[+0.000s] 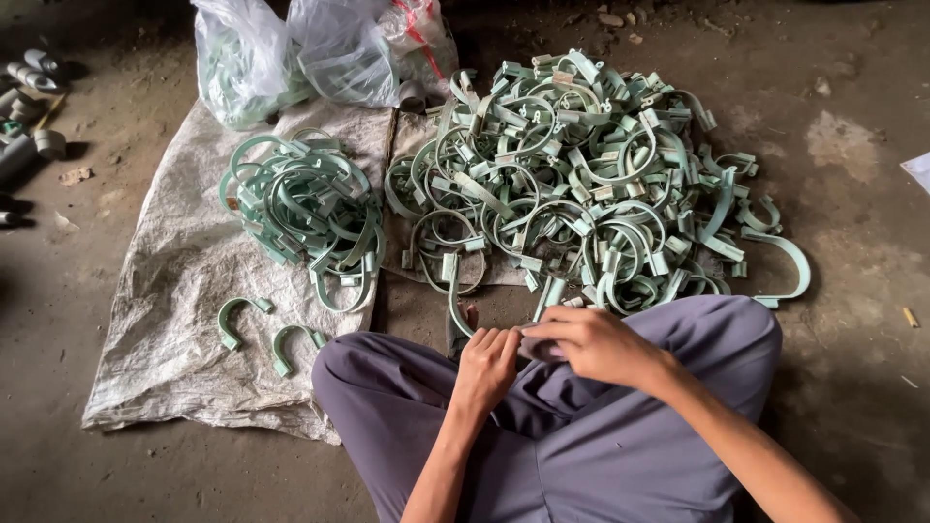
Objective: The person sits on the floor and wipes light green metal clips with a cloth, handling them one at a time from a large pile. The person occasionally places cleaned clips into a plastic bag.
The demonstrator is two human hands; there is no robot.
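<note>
far left edge: grey pipe pieces (27, 107) on the floor, cut off by the frame, hard to make out.
left: woven sack (174, 320) spread flat on the floor (852, 320), its near edge ragged; bare sacking open along its left side and near corner.
on the sack, near: two loose green clamps (266, 334), u-shaped, open ends pointing toward the near side, lying side by side and apart.
on the sack, far: small pile of green clamps (305, 218), tangled.
far, centre-left: clear plastic bags (320, 48), contents blurred, tops cut off.
centre to right: large pile of green clamps (581, 174), heaped, its near edge just beside the knees; one clamp lies alone at its right edge.
near centre: left hand (487, 366), fingers curled shut, and right hand (593, 344), fingers pinched closed, meeting over the lap; both grip a small piece between them, almost wholly hidden by the fingers, so its kind and axis cannot be told.
near: grey trousers (581, 436), legs crossed, cut off below.
right: bare dark floor, open room to the frame edge.
</note>
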